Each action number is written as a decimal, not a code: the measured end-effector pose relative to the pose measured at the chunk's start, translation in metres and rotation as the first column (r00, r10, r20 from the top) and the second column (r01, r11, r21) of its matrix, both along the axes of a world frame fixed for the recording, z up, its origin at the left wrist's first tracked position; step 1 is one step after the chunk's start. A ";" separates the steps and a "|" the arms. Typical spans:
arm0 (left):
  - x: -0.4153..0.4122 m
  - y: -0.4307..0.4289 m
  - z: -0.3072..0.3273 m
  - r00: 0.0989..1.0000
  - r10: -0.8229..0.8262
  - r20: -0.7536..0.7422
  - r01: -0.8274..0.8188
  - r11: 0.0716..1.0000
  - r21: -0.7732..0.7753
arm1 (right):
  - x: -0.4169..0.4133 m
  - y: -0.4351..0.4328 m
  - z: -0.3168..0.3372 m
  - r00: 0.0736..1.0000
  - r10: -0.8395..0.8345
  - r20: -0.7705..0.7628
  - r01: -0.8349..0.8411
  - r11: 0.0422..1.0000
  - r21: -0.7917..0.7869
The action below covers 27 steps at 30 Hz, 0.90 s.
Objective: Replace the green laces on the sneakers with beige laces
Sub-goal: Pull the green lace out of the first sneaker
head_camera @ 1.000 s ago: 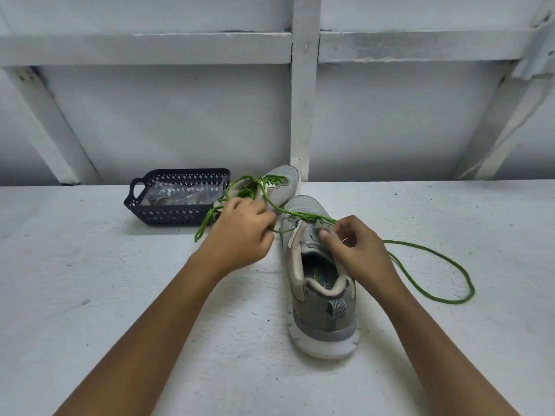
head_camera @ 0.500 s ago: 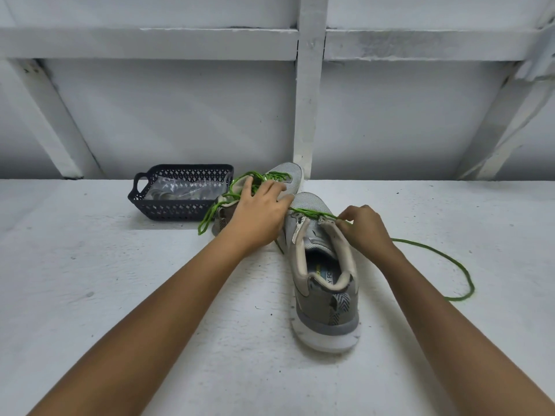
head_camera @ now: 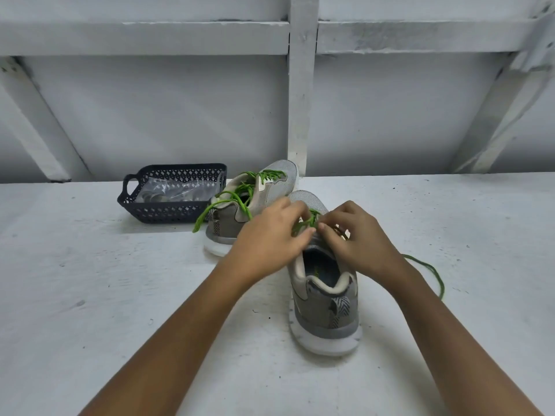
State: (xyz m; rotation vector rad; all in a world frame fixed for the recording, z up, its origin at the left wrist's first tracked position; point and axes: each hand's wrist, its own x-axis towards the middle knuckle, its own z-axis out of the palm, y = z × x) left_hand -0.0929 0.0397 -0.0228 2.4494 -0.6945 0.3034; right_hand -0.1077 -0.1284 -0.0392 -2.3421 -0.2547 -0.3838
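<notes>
Moved: left hand (head_camera: 270, 235) off far sneaker (head_camera: 270, 190), onto near sneaker (head_camera: 327, 310); it and right hand (head_camera: 357, 238) both pinch green lace (head_camera: 306, 223), fingers curled.

white table (head_camera: 90, 295) bears near sneaker (head_camera: 326, 310), far sneaker (head_camera: 231, 219), black basket (head_camera: 168, 213) back left, green lace (head_camera: 432, 270) right

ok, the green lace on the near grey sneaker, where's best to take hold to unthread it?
Pinch the green lace at a crossing over the tongue of the near grey mesh sneaker, coming from above: the strands lie exposed on top there. The left hand and right hand both pinch at that spot. Pulling its loose tail, lying to the right, would probably only tighten it.
</notes>
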 end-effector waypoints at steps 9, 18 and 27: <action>-0.020 -0.001 -0.023 0.997 0.068 0.043 -0.064 0.995 -0.082 | 0.009 -0.003 0.015 0.999 0.028 -0.032 -0.025 0.996 0.090; -0.019 -0.006 -0.035 0.973 0.164 -0.160 -0.197 0.955 -0.220 | 0.074 -0.010 0.001 0.952 -0.064 -0.300 0.017 0.987 -0.159; -0.021 -0.009 -0.037 0.963 0.181 -0.200 -0.233 0.933 -0.276 | 0.080 0.002 -0.005 0.971 -0.126 -0.204 0.058 0.949 -0.310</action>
